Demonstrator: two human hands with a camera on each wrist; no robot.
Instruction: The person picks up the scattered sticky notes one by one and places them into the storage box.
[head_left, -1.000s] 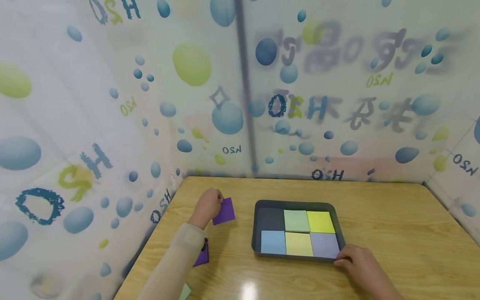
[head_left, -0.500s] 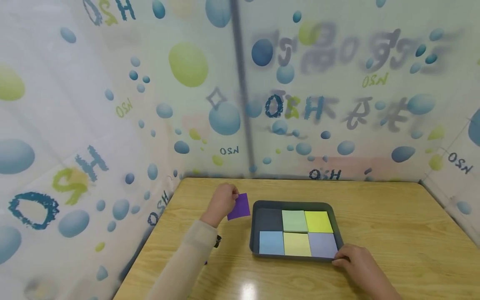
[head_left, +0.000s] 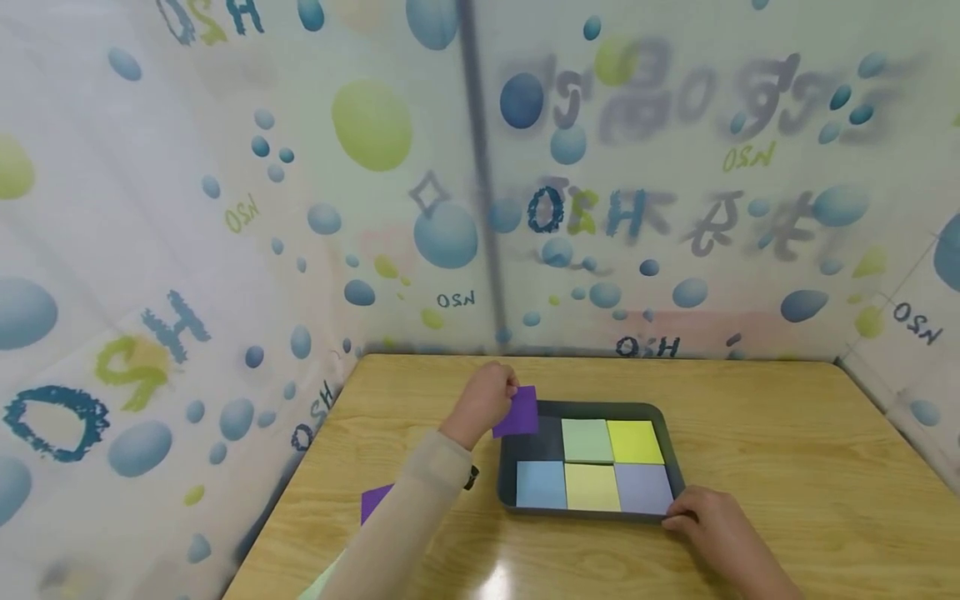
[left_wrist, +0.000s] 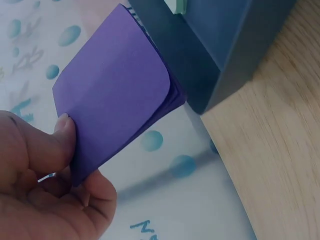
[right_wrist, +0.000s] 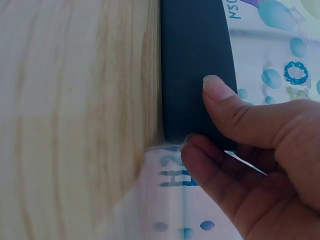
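My left hand [head_left: 483, 404] pinches a purple sticky note pad [head_left: 521, 414] by one edge, thumb on its face, over the back left corner of a dark tray [head_left: 562, 513]. Its layered sheets [left_wrist: 112, 80] fan slightly at one corner in the left wrist view. Inside the tray lie pads in two rows: light green [head_left: 588, 440] and bright yellow [head_left: 636, 442] behind, blue [head_left: 541, 484], pale yellow [head_left: 592, 487] and lilac [head_left: 645, 488] in front. The back left spot shows bare tray floor. My right hand [head_left: 708, 525] grips the tray's front right corner between thumb and fingers.
Another purple pad [head_left: 373, 502] lies on the wooden table [head_left: 787, 442] left of the tray, partly hidden by my left sleeve [head_left: 405, 517]. A light green piece [head_left: 321, 583] shows beside the sleeve. A patterned curtain [head_left: 375, 250] hangs behind the table.
My left hand has carried the purple pad rightward from beside the tray to over its back left corner. My right hand has kept its grip on the tray corner.
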